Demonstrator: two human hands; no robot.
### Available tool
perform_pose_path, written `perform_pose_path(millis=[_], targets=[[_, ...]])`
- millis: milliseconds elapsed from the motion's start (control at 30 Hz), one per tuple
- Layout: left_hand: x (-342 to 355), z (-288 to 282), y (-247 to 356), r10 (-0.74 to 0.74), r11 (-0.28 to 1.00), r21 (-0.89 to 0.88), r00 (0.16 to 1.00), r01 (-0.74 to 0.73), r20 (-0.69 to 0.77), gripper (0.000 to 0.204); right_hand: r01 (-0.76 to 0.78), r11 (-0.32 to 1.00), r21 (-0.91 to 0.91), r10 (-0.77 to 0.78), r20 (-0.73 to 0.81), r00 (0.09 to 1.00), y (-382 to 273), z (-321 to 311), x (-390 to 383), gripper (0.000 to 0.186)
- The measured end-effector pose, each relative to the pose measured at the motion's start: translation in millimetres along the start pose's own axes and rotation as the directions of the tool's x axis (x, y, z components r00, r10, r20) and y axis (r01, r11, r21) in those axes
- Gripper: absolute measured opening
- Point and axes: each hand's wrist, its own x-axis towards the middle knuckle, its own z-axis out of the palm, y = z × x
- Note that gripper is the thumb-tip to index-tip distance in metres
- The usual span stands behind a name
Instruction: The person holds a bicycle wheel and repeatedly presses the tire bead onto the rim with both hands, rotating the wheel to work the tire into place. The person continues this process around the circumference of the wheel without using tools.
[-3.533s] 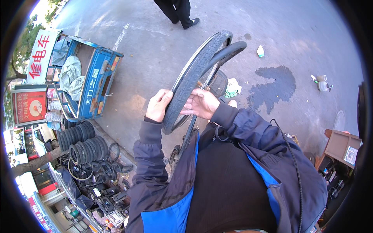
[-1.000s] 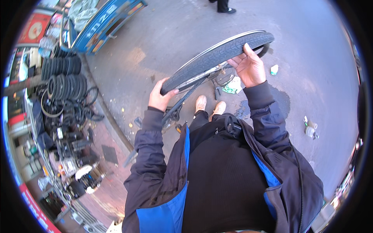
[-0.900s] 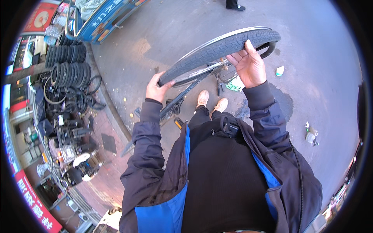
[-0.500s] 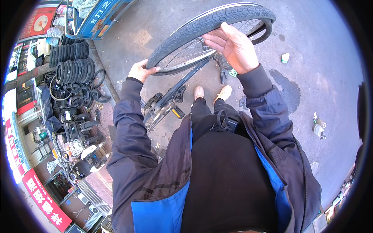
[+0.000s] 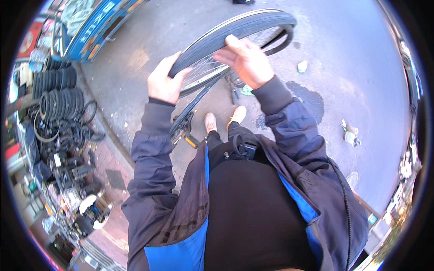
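Note:
A bicycle wheel (image 5: 253,26) with a black tire lies tilted across the upper middle, its tread smeared by motion. A dark curved tube or tire hangs at its right end. My left hand (image 5: 166,77) is closed round the wheel's left end. My right hand (image 5: 244,61) has fingers stretched out beside the spokes, its thumb against the tread. Below, the bicycle's dark frame (image 5: 194,101) runs down-left to a pedal (image 5: 191,141).
A blue cargo cart (image 5: 101,20) stands upper left. Stacked tires (image 5: 54,79) and jumbled parts line the left beside a curb. Pale shoes (image 5: 238,115) are below. Crumpled litter (image 5: 302,66), a damp patch and bottle-like objects (image 5: 351,135) lie right. Someone's dark shoe shows at top.
Since half a second ago the wheel has shifted left and its tread has become blurred. My left hand sits lower in view; my right hand has moved left along the tire.

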Motion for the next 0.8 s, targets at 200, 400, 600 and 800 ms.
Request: perform_pose_path(millis=[200,400,600,800], targets=[[-69,-9,-114,-0.236,0.964,-0.131,0.972,0.232,-0.015,0.049,-0.092,0.891,-0.445,0.122,0.037,0.992,73,31,-15,0.044],[-131,-22,-190,-0.571,0.820,0.158,0.801,0.549,0.180,0.065,0.016,0.407,-0.913,0.227,0.118,0.967,217,49,-1,0.044],[-58,-33,-85,-0.240,0.931,-0.276,0.970,0.238,0.028,0.087,-0.003,0.216,-0.976,0.337,0.072,0.939,276,22,11,0.047],[-9,6,-23,0.026,0.999,0.018,0.995,-0.028,0.095,0.079,0.002,0.149,-0.989,0.399,0.062,0.915,257,-23,-4,0.055]])
